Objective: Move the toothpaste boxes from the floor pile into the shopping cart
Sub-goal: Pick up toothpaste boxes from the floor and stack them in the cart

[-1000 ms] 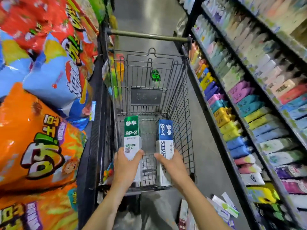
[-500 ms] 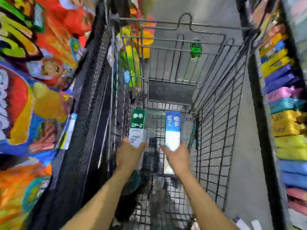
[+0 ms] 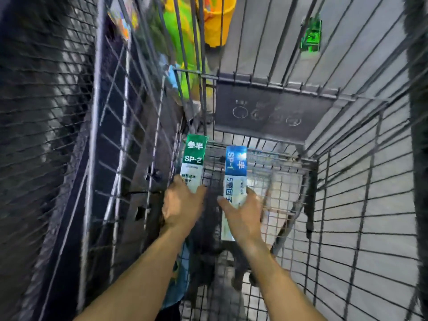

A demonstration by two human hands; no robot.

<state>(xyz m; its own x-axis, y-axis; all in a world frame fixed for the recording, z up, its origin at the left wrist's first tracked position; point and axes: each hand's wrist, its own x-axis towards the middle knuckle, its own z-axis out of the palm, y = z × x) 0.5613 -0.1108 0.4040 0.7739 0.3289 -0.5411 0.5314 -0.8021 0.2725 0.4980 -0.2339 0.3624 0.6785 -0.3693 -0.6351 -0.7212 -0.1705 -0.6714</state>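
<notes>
Grey shop floor shows through the wires of the grey wire shopping cart (image 3: 347, 205), whose deep basket fills the view, with a dark metal plate (image 3: 273, 112) hinged across its far end and bright yellow and green goods (image 3: 208, 26) blurred beyond the far left corner.

Both forearms reach down into the basket. The left hand (image 3: 180, 209) grips the near end of the green-topped white toothpaste box marked SP-2 (image 3: 193, 163), fingers wrapped round its edges; this box sits close against the cart's left wall. The right hand (image 3: 243, 216) holds the blue-topped white toothpaste box marked SP-1 (image 3: 235, 177) in the same way, thumb on one long edge and fingers on the other, nearer the middle of the basket.

Each box runs lengthwise away from its hand, coloured end toward the far wall, the two roughly parallel and apart. They appear low over the mesh bottom; whether they touch it cannot be told. Judging by this, the coming move is to lay them flat and let go.
</notes>
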